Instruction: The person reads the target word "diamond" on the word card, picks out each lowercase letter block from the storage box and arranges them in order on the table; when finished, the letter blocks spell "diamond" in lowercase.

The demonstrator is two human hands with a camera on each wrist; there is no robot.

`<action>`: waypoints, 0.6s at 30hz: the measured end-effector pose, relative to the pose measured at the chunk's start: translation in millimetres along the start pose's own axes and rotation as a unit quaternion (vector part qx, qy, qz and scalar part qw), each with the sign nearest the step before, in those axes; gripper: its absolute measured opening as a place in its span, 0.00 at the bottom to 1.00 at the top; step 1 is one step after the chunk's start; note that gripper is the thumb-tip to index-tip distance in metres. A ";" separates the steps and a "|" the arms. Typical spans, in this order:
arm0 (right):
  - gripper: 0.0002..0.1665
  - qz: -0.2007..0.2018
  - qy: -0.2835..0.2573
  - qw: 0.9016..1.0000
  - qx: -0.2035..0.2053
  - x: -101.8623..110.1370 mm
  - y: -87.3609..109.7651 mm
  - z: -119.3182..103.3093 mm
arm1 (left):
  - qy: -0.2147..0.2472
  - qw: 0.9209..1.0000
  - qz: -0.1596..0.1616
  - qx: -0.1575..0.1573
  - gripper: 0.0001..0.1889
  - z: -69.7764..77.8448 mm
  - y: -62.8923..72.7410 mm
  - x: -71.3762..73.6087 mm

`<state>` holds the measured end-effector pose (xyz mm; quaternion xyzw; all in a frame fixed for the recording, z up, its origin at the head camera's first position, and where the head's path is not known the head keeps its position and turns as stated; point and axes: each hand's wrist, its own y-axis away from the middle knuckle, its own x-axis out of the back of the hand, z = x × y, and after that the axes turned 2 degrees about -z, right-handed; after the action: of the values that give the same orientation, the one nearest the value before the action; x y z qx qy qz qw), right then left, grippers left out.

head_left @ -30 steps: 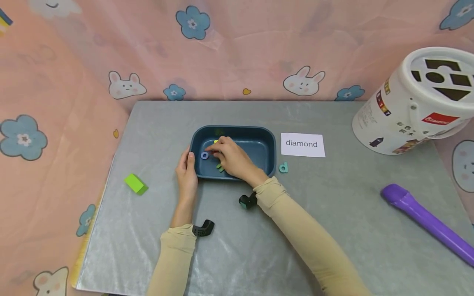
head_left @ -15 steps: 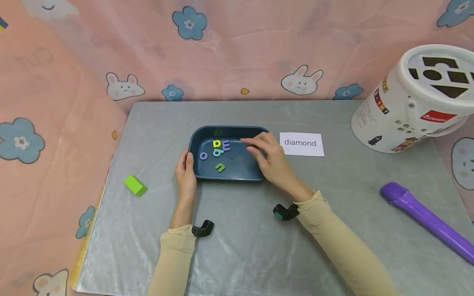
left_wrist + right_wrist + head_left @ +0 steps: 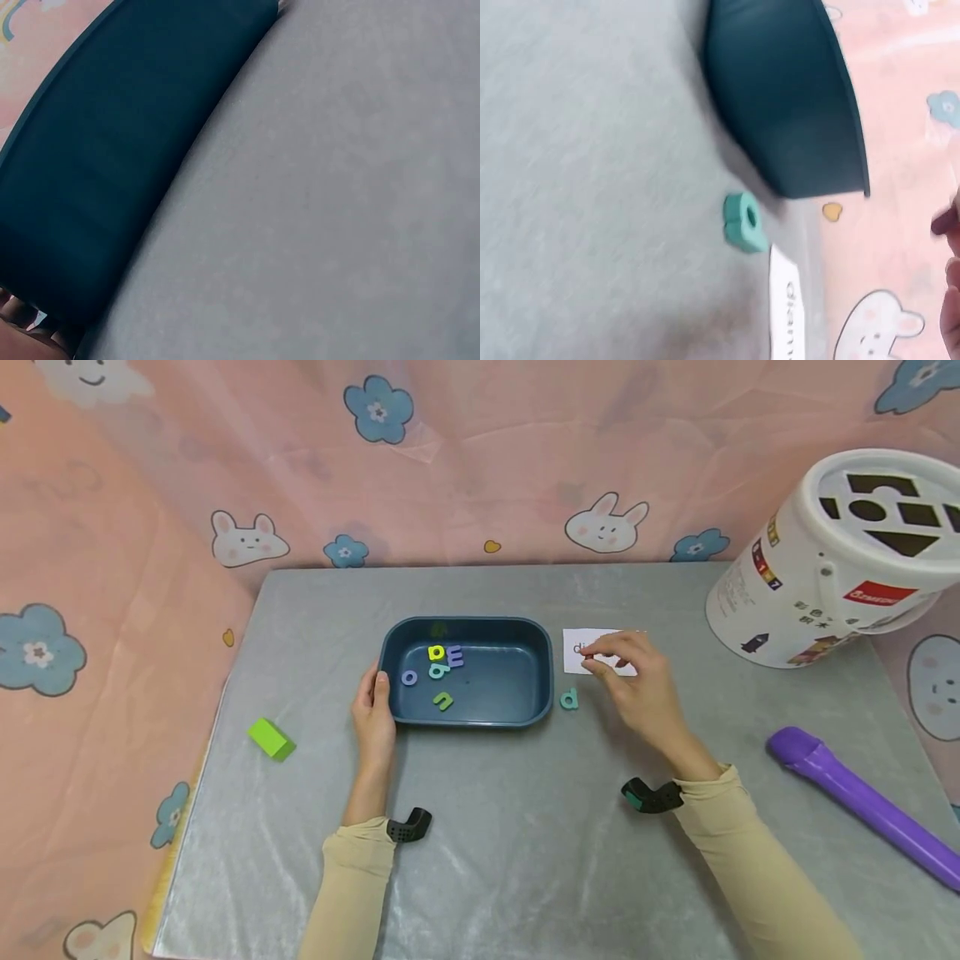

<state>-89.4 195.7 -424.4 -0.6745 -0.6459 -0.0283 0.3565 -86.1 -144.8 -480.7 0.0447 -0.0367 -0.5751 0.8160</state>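
Observation:
In the head view my left hand (image 3: 374,720) grips the left end of a dark blue tray (image 3: 517,714), thumb by the rim. The tray holds a lilac letter o (image 3: 408,678), a green n-shaped letter (image 3: 443,701), a purple m (image 3: 454,657), a yellow letter (image 3: 436,652) and a light teal letter (image 3: 438,671). My right hand (image 3: 651,697) pinches a small dark red piece (image 3: 946,220) above the white word card (image 3: 572,662). Fingers hide most of this piece, so its shape is unclear. A teal letter d (image 3: 569,699) lies on the table beside the tray, below the card.
A green block (image 3: 272,739) lies at the left. At the back right stands a white bucket (image 3: 780,602) with a cut-out lid. A purple stick-like object (image 3: 862,802) lies at the right on the grey table (image 3: 510,860). Pink patterned cloth (image 3: 465,468) rises behind.
My right hand has moved right, from inside the tray to over the card, carrying the dark red piece. The tray's letters have come into view. The left hand stays on the tray.

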 end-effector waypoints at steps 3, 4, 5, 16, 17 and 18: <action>0.11 -0.006 0.021 1.000 -0.013 3.9 4.1 5.9 | -0.003 1.000 0.001 0.005 0.24 -0.8 -1.0 0.1; 0.11 -0.012 0.029 0.999 -0.020 4.4 5.9 7.7 | -0.004 1.000 0.001 0.007 0.24 -0.9 -1.2 0.1; 0.10 -0.020 0.037 0.999 -0.029 4.5 7.6 9.5 | -0.003 1.000 0.000 0.008 0.24 -1.4 -1.6 0.2; 0.04 -0.142 0.090 0.975 -0.143 -3.0 19.7 33.5 | -0.002 1.000 0.000 0.004 0.24 -1.0 -1.6 0.6; 0.04 -0.145 0.089 0.974 -0.147 -4.1 20.2 35.0 | 0.002 1.000 -0.001 0.002 0.24 -1.3 -1.7 0.9; 0.04 -0.147 0.088 0.974 -0.148 -5.1 20.6 35.8 | 0.003 1.000 -0.001 0.000 0.23 -1.6 -1.7 1.2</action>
<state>-87.0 211.8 -462.8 -0.6123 -0.6928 -0.2347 0.3002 -87.1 -146.5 -482.5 0.0463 -0.0336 -0.5754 0.8158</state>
